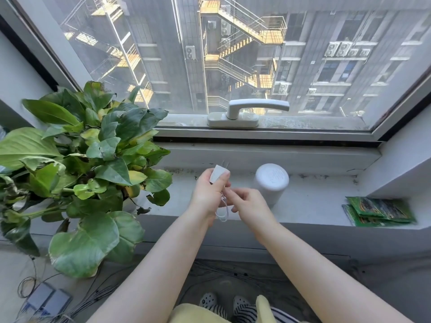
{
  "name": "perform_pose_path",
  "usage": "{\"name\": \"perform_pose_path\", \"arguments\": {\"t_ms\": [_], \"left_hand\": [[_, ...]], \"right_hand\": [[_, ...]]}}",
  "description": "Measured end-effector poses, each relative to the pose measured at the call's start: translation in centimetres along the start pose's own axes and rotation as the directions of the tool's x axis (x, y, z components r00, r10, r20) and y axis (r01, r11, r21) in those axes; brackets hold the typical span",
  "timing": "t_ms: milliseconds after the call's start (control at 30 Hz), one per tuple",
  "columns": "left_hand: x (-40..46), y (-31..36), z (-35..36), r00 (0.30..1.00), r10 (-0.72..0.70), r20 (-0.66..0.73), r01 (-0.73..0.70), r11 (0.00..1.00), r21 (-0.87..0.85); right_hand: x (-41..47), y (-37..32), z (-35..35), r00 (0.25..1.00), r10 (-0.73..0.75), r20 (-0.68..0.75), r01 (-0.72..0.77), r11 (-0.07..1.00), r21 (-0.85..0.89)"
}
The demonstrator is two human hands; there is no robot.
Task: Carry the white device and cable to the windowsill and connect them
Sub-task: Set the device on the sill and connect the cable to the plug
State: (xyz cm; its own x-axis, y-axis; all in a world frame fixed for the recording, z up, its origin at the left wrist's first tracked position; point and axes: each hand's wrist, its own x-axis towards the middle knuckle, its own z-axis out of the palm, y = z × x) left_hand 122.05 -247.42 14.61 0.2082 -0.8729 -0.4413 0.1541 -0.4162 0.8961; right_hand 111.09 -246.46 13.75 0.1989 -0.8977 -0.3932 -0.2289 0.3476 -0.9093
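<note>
Left hand [208,191] grips white plug adapter [218,174], prongs up. Right hand [248,205] pinches thin white cable [223,209] looping below both hands. White device [271,183] sits on windowsill [314,194], just right of hands.

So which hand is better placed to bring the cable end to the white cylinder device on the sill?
Right hand: it pinches the cable and is beside the device. The left hand holds the plug adapter.

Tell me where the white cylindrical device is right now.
The white cylindrical device stands upright on the windowsill, just right of the right hand and left of the green packets, below the window handle.
</note>
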Motion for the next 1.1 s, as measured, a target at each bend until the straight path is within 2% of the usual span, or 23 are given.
{"name": "perform_pose_path", "arguments": {"t_ms": [67,200,400,600,733,933,1100], "left_hand": [[-0.2,-0.4,0.3,0.998,0.056,0.003,-0.056,0.997,0.052],[-0.5,-0.4,0.7,0.996,0.086,0.011,-0.087,0.993,0.074],[0.8,-0.8,0.2,0.998,0.027,-0.054,-0.027,1.000,-0.011],[3.5,-2.3,-1.1,0.971,-0.061,-0.231,0.047,0.997,-0.065],[4.7,-2.8,-1.6,0.967,-0.060,-0.246,0.072,0.997,0.038],[5.9,-3.2,-2.0,0.977,-0.008,-0.213,0.046,0.984,0.174],[6.1,-3.3,-2.0,0.966,0.056,-0.252,0.016,0.961,0.275]], "right_hand": [[0.7,-0.4,-0.2,0.998,0.032,0.047,-0.029,0.998,-0.064],[1.4,-0.4,0.2,0.993,0.063,0.098,-0.071,0.994,0.085],[2.0,0.8,1.2,0.996,0.045,-0.082,-0.028,0.980,0.199],[2.9,2.7,2.5,0.965,0.074,-0.251,-0.013,0.972,0.236],[3.4,3.5,2.9,0.956,0.037,-0.291,0.010,0.987,0.158],[3.6,3.8,2.9,0.943,-0.055,-0.327,0.042,0.998,-0.045],[4.5,4.2,3.0,0.917,-0.114,-0.381,0.045,0.982,-0.184]]}}
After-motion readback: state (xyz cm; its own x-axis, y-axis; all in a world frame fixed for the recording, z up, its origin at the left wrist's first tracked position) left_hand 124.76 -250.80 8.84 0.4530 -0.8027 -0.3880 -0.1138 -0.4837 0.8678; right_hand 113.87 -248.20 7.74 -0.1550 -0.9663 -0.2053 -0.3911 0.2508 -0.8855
